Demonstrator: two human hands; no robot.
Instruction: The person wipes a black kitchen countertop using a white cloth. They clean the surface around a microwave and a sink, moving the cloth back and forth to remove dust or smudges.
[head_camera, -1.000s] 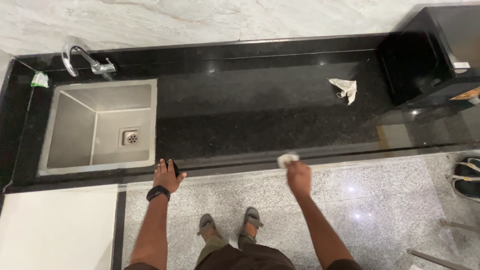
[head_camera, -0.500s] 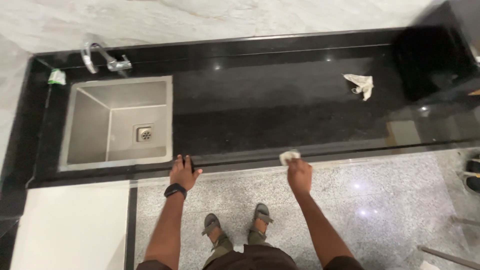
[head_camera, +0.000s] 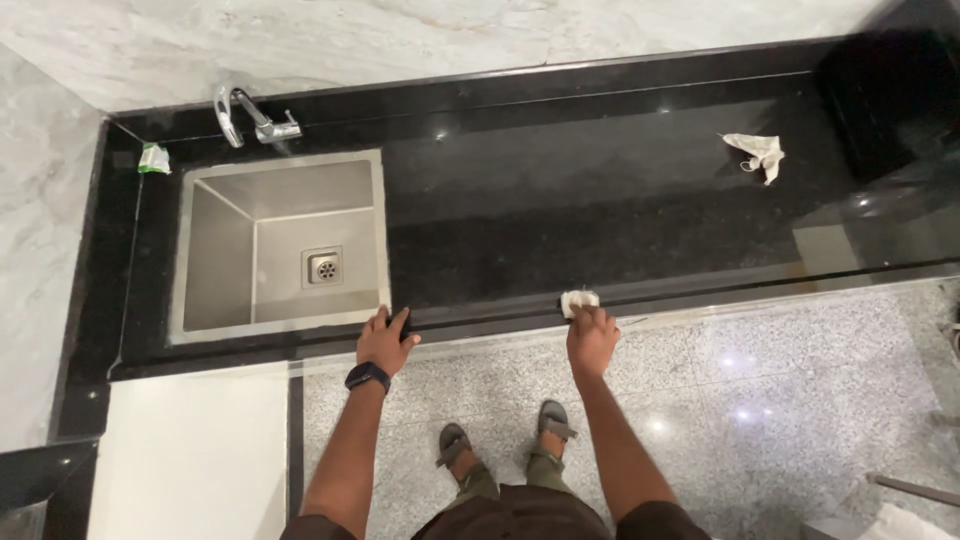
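Note:
I look down on a black granite counter (head_camera: 600, 210) with a steel sink (head_camera: 215, 270) set into its left end. My left hand (head_camera: 384, 342), with a dark watch on the wrist, rests flat on the counter's front edge beside the sink's near right corner. My right hand (head_camera: 592, 338) presses a small white cloth (head_camera: 578, 300) against the counter's front edge, fingers closed over it.
A chrome tap (head_camera: 245, 118) stands behind the sink, with a small white and green packet (head_camera: 153, 158) at its left. A crumpled white cloth (head_camera: 757, 152) lies far right on the counter. Speckled grey floor (head_camera: 760, 400) and my sandalled feet (head_camera: 500, 440) are below.
The view has shifted so the sink and counter sit further right in frame. My right hand with the cloth stays on the front edge; my left hand stays planted by the sink.

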